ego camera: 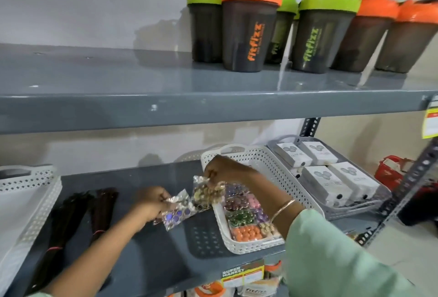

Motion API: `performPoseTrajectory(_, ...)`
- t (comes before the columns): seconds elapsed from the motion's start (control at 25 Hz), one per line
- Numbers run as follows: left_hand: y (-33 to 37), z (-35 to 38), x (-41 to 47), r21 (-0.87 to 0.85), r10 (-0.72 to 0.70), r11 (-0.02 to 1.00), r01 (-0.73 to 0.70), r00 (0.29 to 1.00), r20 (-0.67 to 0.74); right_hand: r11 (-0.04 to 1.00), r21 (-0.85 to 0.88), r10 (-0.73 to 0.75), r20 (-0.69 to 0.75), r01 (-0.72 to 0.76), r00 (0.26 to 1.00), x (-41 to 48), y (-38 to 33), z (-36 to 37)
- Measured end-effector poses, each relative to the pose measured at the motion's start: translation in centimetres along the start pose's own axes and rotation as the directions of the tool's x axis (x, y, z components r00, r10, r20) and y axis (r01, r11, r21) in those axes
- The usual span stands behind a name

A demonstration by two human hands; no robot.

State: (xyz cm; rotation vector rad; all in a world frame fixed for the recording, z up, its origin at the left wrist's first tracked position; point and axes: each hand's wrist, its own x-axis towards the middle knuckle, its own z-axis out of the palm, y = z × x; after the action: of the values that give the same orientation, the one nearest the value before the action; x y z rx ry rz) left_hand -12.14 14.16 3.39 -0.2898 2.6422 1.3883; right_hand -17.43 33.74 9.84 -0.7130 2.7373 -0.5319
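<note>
My left hand pinches the top of a clear packet of blue and purple beads just above the grey lower shelf. My right hand pinches a clear packet of pale gold beads by its top, hanging at the left rim of a white perforated basket. Inside that basket lie several bead packets in orange, green, pink and purple. The two held packets hang side by side, close together.
Dark stick bundles lie on the shelf to the left, beside another white basket. A grey basket of white boxes stands at the right. Shaker bottles with green and orange lids line the upper shelf.
</note>
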Motion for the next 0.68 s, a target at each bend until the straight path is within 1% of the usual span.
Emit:
performPoseTrajectory(0.04, 2.2, 0.4, 0.2, -0.022, 0.049, 0.999, -0.049, 0.999, 0.001, 1.000, -0.001, 0.021, -0.014, -0.021, 1.000, -0.6, 1.8, -1.5)
performPoseTrajectory(0.08, 4.2, 1.4, 0.6, 0.006, 0.088, 0.996, -0.088, 0.996, 0.012, 0.998, -0.018, 0.054, -0.022, -0.055, 0.998, -1.3, 3.7, -2.7)
performPoseTrajectory(0.12, 6.2, 2.8, 0.7, 0.040, 0.133, 0.990, -0.136, 0.990, 0.052, 0.994, -0.050, 0.098, -0.014, -0.098, 0.995, -2.1, 5.7, -3.1)
performPoseTrajectory(0.2, 8.6, 6.8, 1.1, 0.151, 0.161, 0.971, -0.185, 0.974, 0.156, 0.973, -0.133, 0.195, 0.051, -0.187, 0.980, -3.7, 9.2, -2.7)
performPoseTrajectory(0.28, 9.3, 11.1, 1.9, 0.258, 0.129, 0.951, -0.169, 0.977, 0.167, 0.950, -0.164, 0.282, 0.082, -0.266, 0.956, -4.8, 11.9, -1.2)
performPoseTrajectory(0.36, 8.7, 14.0, 2.9, 0.283, 0.064, 0.954, -0.099, 0.989, 0.130, 0.943, -0.155, 0.312, 0.094, -0.296, 0.945, -5.2, 13.2, 0.4)
performPoseTrajectory(0.4, 8.3, 14.8, 3.2, 0.363, 0.091, 0.923, -0.130, 0.988, 0.121, 0.941, -0.143, 0.320, 0.088, -0.306, 0.943, -5.3, 13.5, 1.1)
performPoseTrajectory(0.44, 7.9, 15.3, 3.8, 0.483, 0.142, 0.855, -0.188, 0.981, 0.131, 0.942, -0.130, 0.321, 0.072, -0.310, 0.944, -5.3, 13.7, 1.7)
performPoseTrajectory(0.48, 7.4, 15.4, 4.1, 0.564, 0.149, 0.801, -0.203, 0.979, 0.141, 0.938, -0.110, 0.338, 0.066, -0.330, 0.939, -5.3, 13.8, 2.1)
performPoseTrajectory(0.52, 7.3, 15.6, 4.3, 0.551, 0.117, 0.819, -0.160, 0.987, 0.112, 0.936, -0.082, 0.348, 0.056, -0.343, 0.936, -5.3, 14.0, 2.5)
performPoseTrajectory(0.56, 7.2, 15.5, 4.1, 0.511, 0.103, 0.846, -0.148, 0.988, 0.117, 0.933, -0.076, 0.356, 0.049, -0.352, 0.933, -5.2, 14.0, 2.7)
performPoseTrajectory(0.6, 7.6, 15.4, 3.7, 0.438, 0.064, 0.893, -0.107, 0.991, 0.114, 0.934, -0.069, 0.355, 0.044, -0.351, 0.934, -5.3, 14.0, 2.9)
performPoseTrajectory(0.68, 7.6, 14.9, 3.0, 0.372, 0.128, 0.915, -0.155, 0.987, 0.094, 0.938, -0.076, 0.340, 0.032, -0.337, 0.940, -5.3, 13.6, 2.9)
